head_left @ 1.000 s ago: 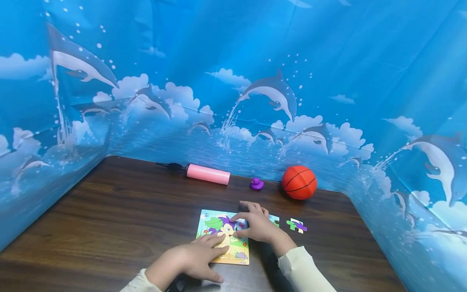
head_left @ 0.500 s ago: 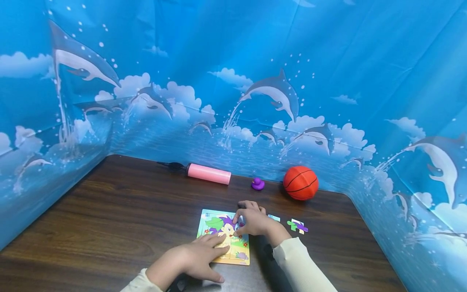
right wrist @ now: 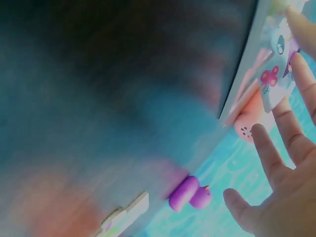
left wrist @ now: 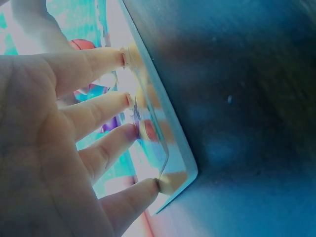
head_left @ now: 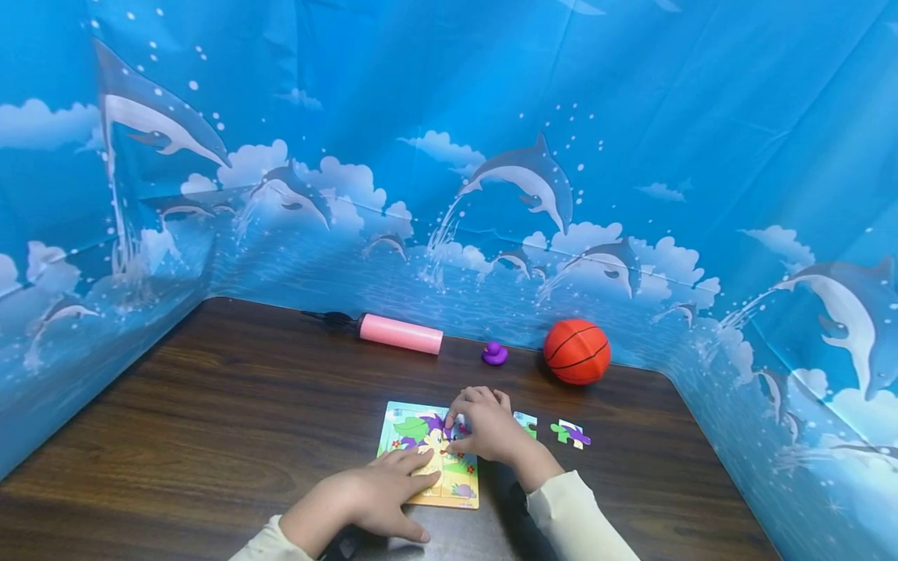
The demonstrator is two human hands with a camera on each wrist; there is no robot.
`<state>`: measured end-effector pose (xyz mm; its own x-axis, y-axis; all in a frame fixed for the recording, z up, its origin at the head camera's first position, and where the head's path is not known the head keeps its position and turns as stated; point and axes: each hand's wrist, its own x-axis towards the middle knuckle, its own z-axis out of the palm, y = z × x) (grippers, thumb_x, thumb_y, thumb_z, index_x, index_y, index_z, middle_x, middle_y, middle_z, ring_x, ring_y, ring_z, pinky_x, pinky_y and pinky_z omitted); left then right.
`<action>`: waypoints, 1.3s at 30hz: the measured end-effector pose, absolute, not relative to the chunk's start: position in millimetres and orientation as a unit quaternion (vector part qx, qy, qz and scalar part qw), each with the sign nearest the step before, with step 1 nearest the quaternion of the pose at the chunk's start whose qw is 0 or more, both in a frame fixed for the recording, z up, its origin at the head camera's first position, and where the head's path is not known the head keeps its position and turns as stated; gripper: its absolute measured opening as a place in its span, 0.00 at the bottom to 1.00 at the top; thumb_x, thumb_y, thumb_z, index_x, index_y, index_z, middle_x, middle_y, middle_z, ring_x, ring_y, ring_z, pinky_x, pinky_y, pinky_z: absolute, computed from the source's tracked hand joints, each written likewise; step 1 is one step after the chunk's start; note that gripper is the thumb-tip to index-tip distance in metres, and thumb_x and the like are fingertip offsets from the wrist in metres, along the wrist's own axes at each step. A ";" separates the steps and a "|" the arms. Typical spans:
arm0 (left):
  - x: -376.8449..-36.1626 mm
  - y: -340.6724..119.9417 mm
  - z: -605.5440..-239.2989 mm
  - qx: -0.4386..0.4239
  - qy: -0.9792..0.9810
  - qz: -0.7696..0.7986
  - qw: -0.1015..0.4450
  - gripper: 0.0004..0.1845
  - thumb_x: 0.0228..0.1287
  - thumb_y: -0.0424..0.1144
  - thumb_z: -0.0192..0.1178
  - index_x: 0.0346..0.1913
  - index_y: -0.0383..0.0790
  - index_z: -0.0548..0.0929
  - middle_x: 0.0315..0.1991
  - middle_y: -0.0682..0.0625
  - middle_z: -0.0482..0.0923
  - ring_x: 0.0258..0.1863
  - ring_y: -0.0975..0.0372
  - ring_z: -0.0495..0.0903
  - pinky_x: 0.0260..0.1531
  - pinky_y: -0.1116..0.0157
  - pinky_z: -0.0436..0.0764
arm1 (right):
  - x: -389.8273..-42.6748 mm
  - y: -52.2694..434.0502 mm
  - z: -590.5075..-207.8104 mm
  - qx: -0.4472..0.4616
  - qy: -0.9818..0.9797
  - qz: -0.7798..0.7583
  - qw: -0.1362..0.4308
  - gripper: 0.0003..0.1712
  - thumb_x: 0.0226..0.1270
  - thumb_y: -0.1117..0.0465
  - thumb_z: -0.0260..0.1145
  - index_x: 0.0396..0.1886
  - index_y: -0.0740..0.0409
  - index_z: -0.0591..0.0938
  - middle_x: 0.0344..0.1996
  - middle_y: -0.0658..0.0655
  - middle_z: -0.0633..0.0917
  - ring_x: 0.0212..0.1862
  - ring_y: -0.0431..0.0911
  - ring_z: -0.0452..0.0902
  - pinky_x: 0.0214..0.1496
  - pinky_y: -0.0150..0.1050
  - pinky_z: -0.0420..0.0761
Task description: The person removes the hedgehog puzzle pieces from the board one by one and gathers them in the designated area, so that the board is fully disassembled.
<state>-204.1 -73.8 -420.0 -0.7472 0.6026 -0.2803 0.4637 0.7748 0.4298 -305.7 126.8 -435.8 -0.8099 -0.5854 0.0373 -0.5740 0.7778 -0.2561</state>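
A jigsaw puzzle board [head_left: 466, 503] with a cartoon character lies on the table in front of me. My left hand [head_left: 372, 495] rests on its lower left part with the fingers spread. In the left wrist view those fingertips touch the board's face near its edge. At the board's upper right, my right hand [head_left: 487, 428] pinches a puzzle piece [right wrist: 273, 74] between thumb and fingers. The piece shows an eye and a pink butterfly, and it sits tilted over the board in the right wrist view. Its far part is hidden by the fingers.
Right of the board lie two loose pieces, a light blue puzzle piece [head_left: 525, 421] and a green and purple one [head_left: 571, 434]. Along the table's back edge are a pink hand pump [head_left: 400, 333], a purple rubber duck [head_left: 494, 354] and a small red basketball [head_left: 577, 351].
My right hand shifts and turns slightly over the board's upper right with the puzzle piece in its fingers. The left hand stays where it was on the board.
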 end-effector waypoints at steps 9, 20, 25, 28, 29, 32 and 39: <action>-205.0 -73.3 -418.0 0.290 0.918 0.176 0.206 0.37 0.48 0.65 0.57 0.63 0.57 0.66 0.68 0.53 0.54 0.66 0.53 0.52 0.57 0.44 0.59 | -307.9 144.7 -433.0 -0.203 0.890 -0.406 0.048 0.11 0.55 0.65 0.66 0.38 0.48 0.82 0.36 0.44 0.80 0.39 0.42 0.76 0.43 0.40 0.78; -206.5 -74.2 -414.9 0.288 0.926 0.164 0.183 0.36 0.50 0.65 0.55 0.62 0.54 0.69 0.67 0.52 0.55 0.66 0.49 0.50 0.59 0.45 0.57 | -313.6 247.7 -429.3 0.041 0.790 -0.608 0.065 0.20 0.56 0.64 0.65 0.48 0.68 0.78 0.36 0.58 0.83 0.33 0.45 0.79 0.40 0.42 0.80; -211.3 -77.2 -412.7 0.278 0.926 0.192 0.170 0.35 0.52 0.63 0.54 0.62 0.51 0.69 0.66 0.49 0.56 0.65 0.51 0.52 0.57 0.44 0.59 | -307.0 305.4 -437.4 0.113 0.801 -0.587 0.039 0.21 0.60 0.62 0.62 0.51 0.71 0.75 0.37 0.58 0.83 0.34 0.43 0.79 0.39 0.40 0.80; -217.4 -83.4 -412.5 0.264 0.928 0.217 0.147 0.36 0.54 0.62 0.54 0.65 0.51 0.65 0.68 0.49 0.52 0.66 0.49 0.50 0.57 0.41 0.57 | -301.9 328.5 -444.5 0.136 0.800 -0.584 0.037 0.22 0.61 0.62 0.61 0.52 0.74 0.74 0.39 0.59 0.82 0.35 0.42 0.79 0.40 0.41 0.80; -220.1 -86.5 -411.7 0.258 0.929 0.227 0.140 0.36 0.54 0.61 0.55 0.65 0.51 0.64 0.69 0.50 0.50 0.66 0.49 0.48 0.57 0.40 0.55 | -300.9 334.1 -446.4 0.143 0.796 -0.587 0.037 0.22 0.61 0.63 0.61 0.52 0.75 0.73 0.38 0.59 0.82 0.34 0.42 0.79 0.40 0.41 0.80; -229.8 -98.2 -410.8 0.231 0.940 0.228 0.110 0.38 0.53 0.60 0.57 0.66 0.50 0.62 0.70 0.51 0.46 0.67 0.47 0.44 0.58 0.40 0.51 | -299.6 347.7 -449.0 0.158 0.792 -0.588 0.032 0.21 0.62 0.65 0.60 0.51 0.76 0.73 0.35 0.57 0.83 0.33 0.41 0.79 0.39 0.41 0.80; -249.7 -125.1 -417.1 0.159 0.960 0.186 0.134 0.50 0.41 0.63 0.64 0.68 0.46 0.58 0.70 0.48 0.46 0.68 0.45 0.39 0.59 0.38 0.40 | -296.4 365.4 -447.4 0.157 0.811 -0.563 0.032 0.16 0.62 0.68 0.57 0.47 0.76 0.76 0.32 0.55 0.83 0.32 0.40 0.77 0.38 0.40 0.81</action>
